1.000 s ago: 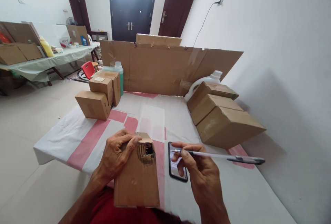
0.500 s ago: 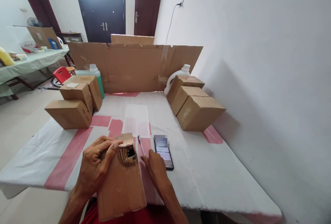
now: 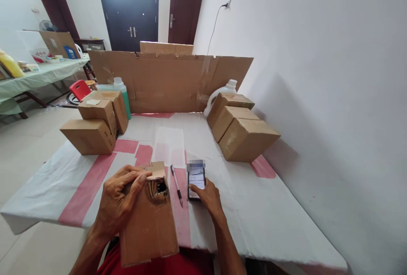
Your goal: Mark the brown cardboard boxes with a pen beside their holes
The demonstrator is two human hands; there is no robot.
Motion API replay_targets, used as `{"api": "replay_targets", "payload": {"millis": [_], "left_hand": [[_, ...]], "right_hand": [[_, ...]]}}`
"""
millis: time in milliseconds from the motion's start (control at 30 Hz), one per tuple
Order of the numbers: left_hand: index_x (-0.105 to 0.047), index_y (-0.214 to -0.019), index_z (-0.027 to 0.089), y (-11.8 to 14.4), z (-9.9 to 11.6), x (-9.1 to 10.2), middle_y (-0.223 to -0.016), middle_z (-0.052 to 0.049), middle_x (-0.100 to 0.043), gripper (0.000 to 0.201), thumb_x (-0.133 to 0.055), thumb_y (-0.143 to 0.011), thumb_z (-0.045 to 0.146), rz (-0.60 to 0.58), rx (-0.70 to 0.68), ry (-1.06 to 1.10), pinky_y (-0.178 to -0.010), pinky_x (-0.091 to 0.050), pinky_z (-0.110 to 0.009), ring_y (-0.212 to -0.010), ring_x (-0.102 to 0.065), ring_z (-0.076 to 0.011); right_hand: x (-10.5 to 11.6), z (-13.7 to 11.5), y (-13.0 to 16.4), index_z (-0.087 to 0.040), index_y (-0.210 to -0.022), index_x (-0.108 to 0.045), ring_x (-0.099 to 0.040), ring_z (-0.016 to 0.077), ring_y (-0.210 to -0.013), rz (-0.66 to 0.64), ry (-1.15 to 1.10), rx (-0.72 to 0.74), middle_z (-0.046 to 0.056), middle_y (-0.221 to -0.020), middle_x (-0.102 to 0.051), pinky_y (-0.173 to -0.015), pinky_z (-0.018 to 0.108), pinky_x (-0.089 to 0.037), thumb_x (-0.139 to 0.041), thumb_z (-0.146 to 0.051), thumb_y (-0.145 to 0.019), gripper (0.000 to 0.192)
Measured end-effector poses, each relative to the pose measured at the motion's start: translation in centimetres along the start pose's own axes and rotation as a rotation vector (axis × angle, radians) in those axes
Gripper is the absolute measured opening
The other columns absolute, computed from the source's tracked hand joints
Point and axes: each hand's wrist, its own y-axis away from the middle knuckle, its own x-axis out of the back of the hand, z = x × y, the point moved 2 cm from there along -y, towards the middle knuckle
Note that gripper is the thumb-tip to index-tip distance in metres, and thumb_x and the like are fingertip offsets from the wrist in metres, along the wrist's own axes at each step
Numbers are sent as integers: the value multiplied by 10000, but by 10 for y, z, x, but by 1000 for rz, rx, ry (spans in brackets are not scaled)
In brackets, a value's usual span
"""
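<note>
Holding: left hand (image 3: 119, 201) grips the torn cardboard box (image 3: 149, 220) near its top edge, thumb over the top, fingers curled on the left face; box leans toward the person at the near table edge.
Box bottom: cut off by the frame edge, resting against a red garment; cannot tell what supports it.
Box contents: ragged hole (image 3: 158, 188) just right of the left thumb; something dark inside, too small to make out.
Right hand: right hand (image 3: 206, 196) lies flat on the smartphone (image 3: 195, 179), fingers loosely together on its lower part; grips nothing.
Phone: lit screen, upper part blurred out, text unreadable; lower end hidden under the right hand.
Pen: pen (image 3: 176, 184) lies on the tablecloth (image 3: 260, 207) between the box and the right hand, just left of the phone, touched by neither hand.
Beyond left hand: three closed cartons (image 3: 95, 124) stacked together, well apart; green bottle (image 3: 122, 95) half hidden behind them.
Beyond right hand: three closed cartons (image 3: 243, 129) in a row; white jug (image 3: 219, 95) mostly hidden behind the farthest one. Contents of all unseen.
Back: flattened cardboard sheet (image 3: 168, 82) stands upright across the far table edge, hiding what is behind it.
Far left: second table (image 3: 38, 78), partly cut off, items on it too small to identify.
</note>
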Motion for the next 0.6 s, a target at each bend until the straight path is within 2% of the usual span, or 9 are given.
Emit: {"api": "replay_targets", "payload": {"millis": [33,100,200,267,333,400,467,500,600], "left_hand": [[-825,-1043,235,1,0,0,-1019,-36,-765,260,-597,-1018,359,-1,-4,3,-834,-532,-207,-930,-721,-154],[-821,-1053,241,4,0,0,-1005,-25,-762,252,-593,-1023,343,-4,-6,10,-834,-526,-196,-935,-719,-145],[-816,-1067,243,6,-1,0,-994,-19,-757,248,-584,-1030,323,-10,-2,19,-830,-522,-195,-931,-716,-140],[-816,-1062,237,6,-1,0,-1000,-27,-755,246,-585,-1030,317,-10,-2,19,-834,-522,-202,-933,-715,-143],[-815,-1048,233,5,-1,-1,-1000,-30,-754,243,-586,-1029,311,-8,-3,26,-843,-521,-207,-941,-713,-146],[-814,-1034,234,3,-1,-2,-986,-24,-752,239,-586,-1029,306,-4,1,36,-843,-520,-210,-938,-711,-145],[-814,-1036,236,1,-1,-2,-978,-22,-752,234,-590,-1028,305,1,8,46,-838,-521,-216,-931,-711,-145],[-815,-1039,238,1,0,-2,-976,-22,-752,231,-594,-1026,305,5,9,48,-835,-523,-220,-928,-712,-147],[-820,-1050,246,1,1,-3,-969,-25,-759,234,-595,-1027,302,12,-4,51,-834,-527,-238,-922,-712,-154]], "right_hand": [[-1,1,0,-154,-922,-709,-724,376,-984,-20,-86,28,178,-967,-782,-867,443,-523,-710,-432,-745,330],[0,2,6,-154,-932,-728,-728,357,-1002,-56,-263,85,154,-979,-796,-891,431,-534,-661,-510,-766,398],[11,-2,33,-137,-1167,-702,-740,339,-1044,-116,-531,129,151,-1129,-787,-893,434,-569,-652,-616,-789,612],[25,-10,61,-165,-1289,-661,-755,340,-1034,-165,-822,107,157,-1230,-760,-898,474,-584,-739,-567,-794,643],[41,-24,92,-234,-1307,-673,-760,339,-1042,-230,-1158,74,134,-1338,-717,-913,509,-591,-812,-461,-794,578],[55,-41,123,-263,-1237,-731,-770,321,-1006,-373,-1363,52,112,-1341,-721,-880,495,-612,-813,-415,-813,458],[60,-59,151,-218,-1163,-779,-776,297,-933,-595,-1458,23,137,-1230,-769,-840,448,-620,-799,-470,-828,420],[60,-67,163,-192,-1147,-788,-773,286,-911,-713,-1488,1,149,-1174,-784,-830,424,-616,-781,-539,-834,467],[47,-83,188,-139,-1141,-788,-765,294,-934,-1023,-1513,-87,160,-1096,-795,-876,416,-583,-624,-815,-813,769]]}}
